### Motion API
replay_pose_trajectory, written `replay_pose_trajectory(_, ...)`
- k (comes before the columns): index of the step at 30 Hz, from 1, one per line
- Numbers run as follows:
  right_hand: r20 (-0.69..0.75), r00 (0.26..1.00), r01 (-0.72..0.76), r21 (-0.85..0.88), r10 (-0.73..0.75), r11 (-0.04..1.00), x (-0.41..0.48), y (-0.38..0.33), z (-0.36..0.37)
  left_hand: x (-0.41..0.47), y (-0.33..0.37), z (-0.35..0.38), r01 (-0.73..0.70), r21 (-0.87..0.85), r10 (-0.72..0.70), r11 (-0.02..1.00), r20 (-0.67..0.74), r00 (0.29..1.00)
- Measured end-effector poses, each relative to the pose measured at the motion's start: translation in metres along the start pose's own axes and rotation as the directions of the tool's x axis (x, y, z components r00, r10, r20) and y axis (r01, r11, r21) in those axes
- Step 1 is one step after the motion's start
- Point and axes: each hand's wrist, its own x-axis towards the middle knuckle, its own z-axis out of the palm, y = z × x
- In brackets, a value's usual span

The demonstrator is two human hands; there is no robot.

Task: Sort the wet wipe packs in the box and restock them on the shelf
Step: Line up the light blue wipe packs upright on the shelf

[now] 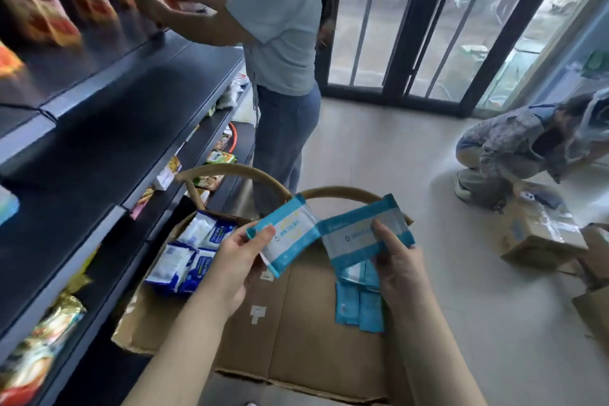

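Your left hand [237,260] pinches one flat teal-and-white wet wipe pack [286,234] by its lower corner, thumb on top, and the pack tilts up toward 1 o'clock. Your right hand [398,260] has its fingers curled round a stack of matching teal packs [349,241]. The top one fans out toward 10 o'clock and its corner meets the left pack's edge in view, while the rest hang below your palm.

Both hands are over the open brown cardboard box [296,323], whose flaps spread flat toward 6 o'clock. Inside it, at 9 o'clock from your hands, blue-and-white soft packs [194,250] lie just beside the shelf edge.

The dark metal shelf [115,128] runs along your left from 7 to 11 o'clock. Two tan curved handles [237,171] arch behind the box. A standing person in a pale shirt and jeans [283,43] fills 12 o'clock, close to the shelf. A crouching person [514,148] with a taped cardboard carton [540,237] takes 2 o'clock. Pale floor [379,148] lies open between them, up to the black-framed glass doors [428,26].

Print on the packs is too blurred to read.
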Motion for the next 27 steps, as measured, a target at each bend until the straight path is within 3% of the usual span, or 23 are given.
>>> replay_pose_trajectory(7, 0.182, 0.983, -0.033, -0.028, 0.037, 0.999, -0.016, -0.042, -0.022, -0.055, -0.010, 0.031, -0.148, -0.127, 0.137, 0.981, -0.093, 0.986)
replay_pose_trajectory(14, 0.298, 0.946, -0.084, -0.146, 0.125, 0.986, -0.039, -0.057, -0.037, -0.119, -0.030, 0.032, -0.243, -0.228, 0.165, 0.943, -0.314, 0.935)
replay_pose_trajectory(20, 0.392, 0.893, -0.141, -0.225, 0.222, 0.964, -0.085, -0.036, 0.004, -0.180, -0.028, -0.012, -0.376, -0.213, 0.224, 0.902, -0.513, 0.829)
replay_pose_trajectory(27, 0.568, 0.769, -0.151, -0.285, 0.293, 0.947, -0.175, 0.026, 0.075, -0.288, -0.014, -0.104, -0.540, -0.234, 0.231, 0.808, -0.717, 0.657)
